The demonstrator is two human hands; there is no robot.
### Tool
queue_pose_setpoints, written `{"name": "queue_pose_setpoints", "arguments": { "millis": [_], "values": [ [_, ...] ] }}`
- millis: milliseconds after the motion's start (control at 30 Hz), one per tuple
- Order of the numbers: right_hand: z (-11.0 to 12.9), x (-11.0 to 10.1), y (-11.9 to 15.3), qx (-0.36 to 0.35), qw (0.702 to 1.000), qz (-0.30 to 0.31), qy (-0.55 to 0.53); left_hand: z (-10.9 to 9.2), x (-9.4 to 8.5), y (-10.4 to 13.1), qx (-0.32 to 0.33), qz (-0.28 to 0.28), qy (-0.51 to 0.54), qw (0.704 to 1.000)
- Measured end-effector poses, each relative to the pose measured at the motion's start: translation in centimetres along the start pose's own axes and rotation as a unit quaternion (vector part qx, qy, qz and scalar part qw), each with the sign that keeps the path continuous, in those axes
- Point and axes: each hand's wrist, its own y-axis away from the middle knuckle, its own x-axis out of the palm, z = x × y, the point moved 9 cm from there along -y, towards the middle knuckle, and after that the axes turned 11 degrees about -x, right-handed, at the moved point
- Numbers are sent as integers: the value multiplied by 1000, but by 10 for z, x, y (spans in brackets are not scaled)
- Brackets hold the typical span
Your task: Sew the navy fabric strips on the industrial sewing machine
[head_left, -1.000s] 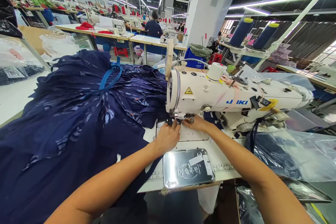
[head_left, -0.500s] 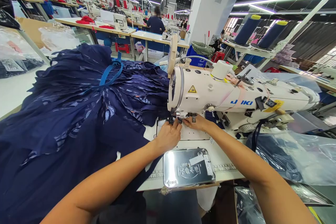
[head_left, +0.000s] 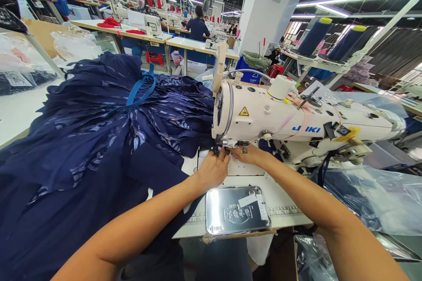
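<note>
A white sewing machine (head_left: 280, 112) stands before me. My left hand (head_left: 214, 169) is at its presser foot, fingers bent and pressed down together on a small bit of navy fabric (head_left: 227, 151). From the right, my right hand (head_left: 247, 154) reaches under the machine head; its fingertips close on the same bit of fabric, partly hidden by a spring-wound tension knob (head_left: 244, 147). How much fabric lies under the foot is hidden. Left of the machine spreads a large gathered bundle of navy garments (head_left: 99, 140), tied with a blue strap (head_left: 142, 90).
A shiny metal tin (head_left: 237, 210) lies at the table's front edge, beside a printed ruler (head_left: 286, 213). Plastic-bagged dark fabric (head_left: 349, 193) sits at right. Two navy thread cones (head_left: 314, 37) stand behind. A person in a dark shirt (head_left: 197, 28) sits farther back.
The view has shifted very slightly. Both hands stay at the presser foot, with hardly any visible movement. The person at the back has an arm more to the left.
</note>
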Motion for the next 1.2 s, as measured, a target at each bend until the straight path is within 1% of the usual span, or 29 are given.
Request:
{"name": "queue_pose_setpoints", "arguments": {
  "millis": [100,200,300,433,467,533,633,767,833,1033,1200],
  "values": [
    [3,4,1,-25,998,62,-1,-1,-2,0,6,7,2,1000],
    [1,9,4,-20,994,106,-8,-1,-3,1,5,11,4,1000],
    [-3,15,6,-7,991,130,-23,-2,-2,1,12,15,7,1000],
    [-12,24,8,39,985,169,-25,-3,-1,2,18,12,5,1000],
    [-12,26,8,43,983,178,-23,-3,-1,2,17,11,5,1000],
    [-9,27,7,29,981,190,-19,-3,-1,1,14,10,7,1000],
    [-3,27,5,10,982,185,-22,-1,-1,1,4,7,13,1000],
    [-5,27,5,34,985,169,-26,-2,2,1,13,8,15,1000],
    [-4,27,4,32,986,162,-16,-3,2,1,18,9,15,1000],
    [0,13,-1,17,994,111,3,-3,-1,0,11,12,18,1000],
    [4,4,3,8,998,61,-4,2,0,-1,-18,23,16,999]
  ]
}}
